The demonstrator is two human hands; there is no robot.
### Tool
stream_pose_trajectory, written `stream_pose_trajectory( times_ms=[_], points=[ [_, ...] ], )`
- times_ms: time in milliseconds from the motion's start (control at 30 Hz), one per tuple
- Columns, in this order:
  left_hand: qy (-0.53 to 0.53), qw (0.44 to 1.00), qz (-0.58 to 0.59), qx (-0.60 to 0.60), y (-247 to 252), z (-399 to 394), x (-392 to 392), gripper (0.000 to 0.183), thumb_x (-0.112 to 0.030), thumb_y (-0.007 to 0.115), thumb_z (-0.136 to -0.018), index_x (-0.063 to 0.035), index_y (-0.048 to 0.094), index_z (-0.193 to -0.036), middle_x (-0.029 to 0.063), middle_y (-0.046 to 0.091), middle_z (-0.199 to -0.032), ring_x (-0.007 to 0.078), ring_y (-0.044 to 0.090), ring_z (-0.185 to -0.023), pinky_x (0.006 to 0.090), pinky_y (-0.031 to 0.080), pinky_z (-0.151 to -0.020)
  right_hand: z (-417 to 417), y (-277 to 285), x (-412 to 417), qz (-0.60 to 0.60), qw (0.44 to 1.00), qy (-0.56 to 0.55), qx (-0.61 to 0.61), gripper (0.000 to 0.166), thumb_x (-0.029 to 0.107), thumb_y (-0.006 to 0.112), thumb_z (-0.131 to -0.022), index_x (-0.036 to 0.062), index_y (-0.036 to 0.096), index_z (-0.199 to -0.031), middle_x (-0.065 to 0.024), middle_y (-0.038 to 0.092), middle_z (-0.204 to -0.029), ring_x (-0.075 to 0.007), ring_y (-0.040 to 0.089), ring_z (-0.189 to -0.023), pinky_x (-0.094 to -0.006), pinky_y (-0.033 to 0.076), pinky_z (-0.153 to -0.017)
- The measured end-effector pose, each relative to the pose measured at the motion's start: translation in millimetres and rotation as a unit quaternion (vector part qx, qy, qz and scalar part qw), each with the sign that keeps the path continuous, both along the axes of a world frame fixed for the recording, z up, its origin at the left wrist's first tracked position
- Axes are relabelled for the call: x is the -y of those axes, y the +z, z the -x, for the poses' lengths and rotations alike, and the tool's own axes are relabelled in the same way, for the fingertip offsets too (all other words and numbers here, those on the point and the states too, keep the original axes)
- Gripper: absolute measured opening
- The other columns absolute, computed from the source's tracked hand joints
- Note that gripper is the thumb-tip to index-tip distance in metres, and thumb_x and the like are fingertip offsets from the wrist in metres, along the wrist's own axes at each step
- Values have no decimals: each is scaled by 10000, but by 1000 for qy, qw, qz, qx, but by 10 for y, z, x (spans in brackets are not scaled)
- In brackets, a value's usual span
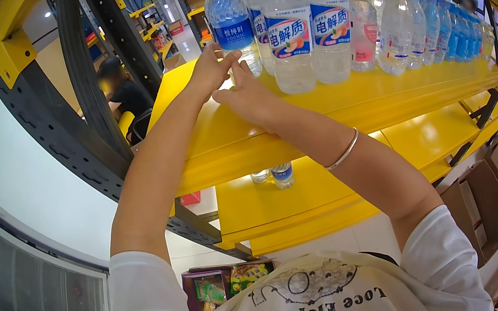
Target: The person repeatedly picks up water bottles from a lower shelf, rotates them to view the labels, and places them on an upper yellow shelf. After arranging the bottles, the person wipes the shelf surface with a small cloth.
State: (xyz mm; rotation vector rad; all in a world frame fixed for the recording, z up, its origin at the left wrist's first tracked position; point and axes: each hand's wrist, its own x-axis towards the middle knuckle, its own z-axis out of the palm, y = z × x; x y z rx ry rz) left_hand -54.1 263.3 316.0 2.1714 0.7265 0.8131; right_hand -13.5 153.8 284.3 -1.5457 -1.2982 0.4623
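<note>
A clear water bottle [233, 31] with a blue label stands at the left end of a row on the yellow metal shelf [333, 98]. My left hand [211, 71] is at its lower left side, the thumb across its front and the fingers partly hidden. Just below, my right hand [249, 94] reaches in with thumb and fingers apart; its fingertips overlap the bottle's base, and contact there is unclear. To the right are electrolyte drink bottles [290, 39] with white caps and blue-and-white labels, upright and close together.
Clear and blue bottles [398, 36] continue along the shelf. Dark perforated steel posts [52, 113] rise at the left, where a person [121, 90] sits beyond. Two bottles [282, 175] stand on the lower shelf [286, 203]. A box of snack packets [209, 291] and open cardboard boxes [477, 207] are below.
</note>
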Motion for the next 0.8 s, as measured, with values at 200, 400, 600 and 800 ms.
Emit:
stream_pose_trajectory(
  times_ms=[200, 400, 600, 800],
  points=[
    [22, 996, -82, -16, -120, 26, -39, 626, -312, 489, -819, 16, 197, -1264, 201, 453, -1142, 286, 502, -979, 330, 389, -849, 3, -59, -31, -86, 993, -2, 85, 788, 278, 507, -752, -21, 20, -1295, -231, 57, -1341, -332, 112, -1251, -348, 164, -1009],
    [-92, 940, -218, 245, 4, 589, 680, 610, -371, 361, -861, 20, 145, -1276, 215, 323, -1256, 276, 339, -1167, 333, 266, -956, 229, -294, 724, -338, 919, 165, 120, 481, 138, 449, -812, 1, 272, -1238, -179, 314, -1268, -314, 312, -1174, -361, 264, -956],
    [-175, 941, -171, 234, -1530, 1368, 1751, 333, -72, 299, -857, 67, 389, -1146, 195, 459, -1130, 284, 413, -1092, 364, 301, -924, 208, -1692, 1227, -64, 965, 246, -61, 338, 61, 437, -801, 30, 417, -1137, -132, 471, -1095, -229, 475, -958, -304, 414, -778],
    [-29, 954, 298, 22, -3086, 687, 852, 529, -38, 367, -809, -20, 148, -1290, 191, 280, -1290, 288, 312, -1182, 323, 255, -955, -750, -2908, 407, 147, 970, -76, -181, 624, -1, 478, -710, 65, 214, -1271, -138, 421, -1159, -219, 446, -1016, -323, 405, -796]
  ],
)
